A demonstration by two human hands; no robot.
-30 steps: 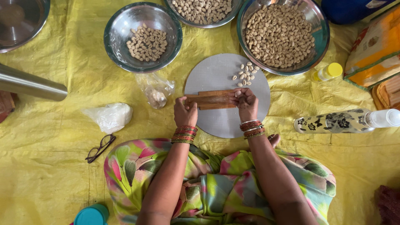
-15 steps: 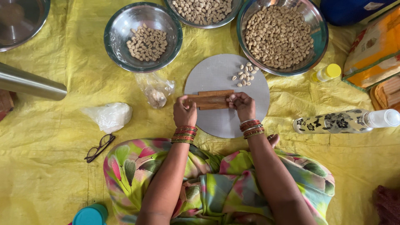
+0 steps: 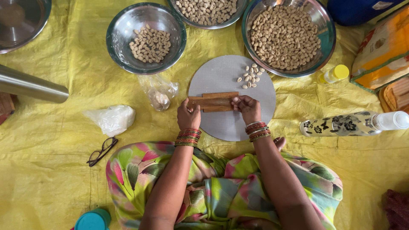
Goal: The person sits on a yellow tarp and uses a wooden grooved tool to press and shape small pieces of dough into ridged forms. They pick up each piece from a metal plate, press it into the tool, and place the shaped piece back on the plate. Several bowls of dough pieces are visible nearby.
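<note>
A small ridged wooden board (image 3: pixel 214 102) lies on a round grey disc (image 3: pixel 221 76) in front of me. My left hand (image 3: pixel 188 116) grips the board's left end. My right hand (image 3: pixel 247 108) rests on its right end, fingertips pinching a small pale piece against the ridges. A little heap of pale shaped pieces (image 3: pixel 251 76) lies on the disc just beyond the board. Both wrists carry stacked red and gold bangles.
Steel bowls of the same pale pieces stand beyond: left (image 3: pixel 146 37), middle (image 3: pixel 207 12), right (image 3: pixel 288 36). A plastic bag (image 3: pixel 158 91), white wrapped lump (image 3: pixel 111 119), glasses (image 3: pixel 101 151), steel cylinder (image 3: pixel 30 85), floral bottle (image 3: pixel 353 123) and yellow-capped bottle (image 3: pixel 333 74) lie on the yellow sheet.
My right hand has drawn back slightly along the board's right end. The left hand and the board have stayed in place.
</note>
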